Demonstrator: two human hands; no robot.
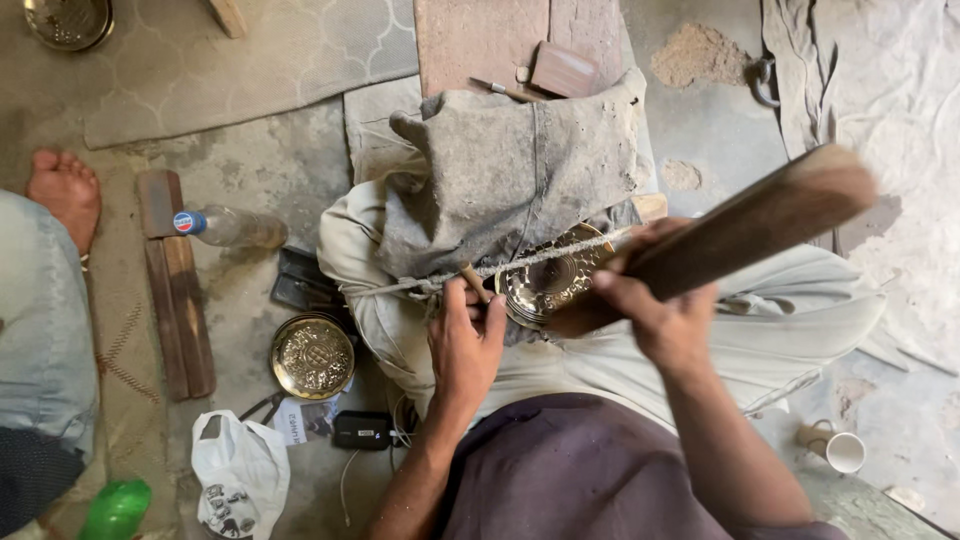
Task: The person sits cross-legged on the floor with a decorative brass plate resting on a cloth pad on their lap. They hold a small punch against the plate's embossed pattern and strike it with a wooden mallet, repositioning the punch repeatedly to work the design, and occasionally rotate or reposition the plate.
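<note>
My right hand [655, 300] grips a long dark wooden mallet [745, 228], raised and blurred, slanting up to the right. My left hand [465, 345] holds a small wooden-handled chisel [473, 281] against an engraved brass plate [552, 280]. The plate rests on my lap, held down by a cord [520, 263] across its face. A grey cloth [510, 170] covers my knees beyond the plate.
A second engraved brass plate [313, 356] lies on the floor at left, near a plastic bottle [230, 226], wooden blocks [178, 285], a white bag [240, 475] and a black phone [362, 430]. Another person's bare foot [65, 190] is far left. A white cup [838, 448] lies at right.
</note>
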